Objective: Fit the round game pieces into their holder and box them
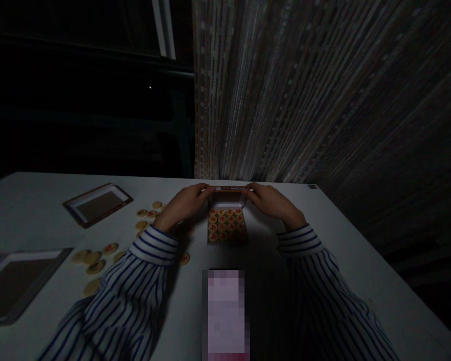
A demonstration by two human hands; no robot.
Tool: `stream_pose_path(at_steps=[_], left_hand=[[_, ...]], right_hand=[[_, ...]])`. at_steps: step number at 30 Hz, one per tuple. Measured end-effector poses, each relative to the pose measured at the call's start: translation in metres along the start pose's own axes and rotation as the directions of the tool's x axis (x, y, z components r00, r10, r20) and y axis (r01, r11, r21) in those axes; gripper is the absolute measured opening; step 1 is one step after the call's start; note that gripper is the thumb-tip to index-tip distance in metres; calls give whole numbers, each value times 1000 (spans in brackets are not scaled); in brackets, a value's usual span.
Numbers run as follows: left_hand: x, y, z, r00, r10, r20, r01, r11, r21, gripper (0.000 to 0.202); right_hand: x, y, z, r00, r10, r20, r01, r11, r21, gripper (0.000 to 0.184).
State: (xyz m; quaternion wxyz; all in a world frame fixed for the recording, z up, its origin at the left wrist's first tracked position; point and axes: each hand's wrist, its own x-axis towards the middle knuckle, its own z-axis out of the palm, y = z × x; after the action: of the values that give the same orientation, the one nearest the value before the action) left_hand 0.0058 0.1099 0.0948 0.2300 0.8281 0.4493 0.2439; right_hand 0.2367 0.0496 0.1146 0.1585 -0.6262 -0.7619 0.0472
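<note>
My left hand (188,203) and my right hand (272,200) grip the two sides of a box lid (229,196), thumbs on its near side. The lid is tilted up, with its inside facing me, at the far edge of a shallow box (227,243). In that box lie rows of round wooden Chinese chess pieces (231,227) with red characters, face up. Loose Chinese chess pieces (94,266) are scattered on the table to the left, some partly hidden behind my left hand and sleeve.
On the white table (263,291), a shallow rectangular tray (97,204) stands at the back left, and a larger one (22,283) at the left edge. A pixelated upright shape (225,313) is at the front. A bead-string curtain (255,90) hangs behind the table; the room is dark.
</note>
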Motion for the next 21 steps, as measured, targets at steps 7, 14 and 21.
stream_pose_path(at_steps=[7, 14, 21], left_hand=[[-2, 2, -4, 1000, 3, 4, -3, 999, 33, 52], [-5, 6, -8, 1000, 6, 26, -8, 998, 56, 51], [-6, 7, -10, 999, 3, 53, -8, 997, 79, 52]], right_hand=[[-1, -1, 0, 1000, -10, 0, 10, 1000, -9, 45], [-2, -3, -3, 1000, -14, 17, 15, 1000, -11, 44], [-2, -2, -3, 999, -26, 36, 27, 999, -26, 44]])
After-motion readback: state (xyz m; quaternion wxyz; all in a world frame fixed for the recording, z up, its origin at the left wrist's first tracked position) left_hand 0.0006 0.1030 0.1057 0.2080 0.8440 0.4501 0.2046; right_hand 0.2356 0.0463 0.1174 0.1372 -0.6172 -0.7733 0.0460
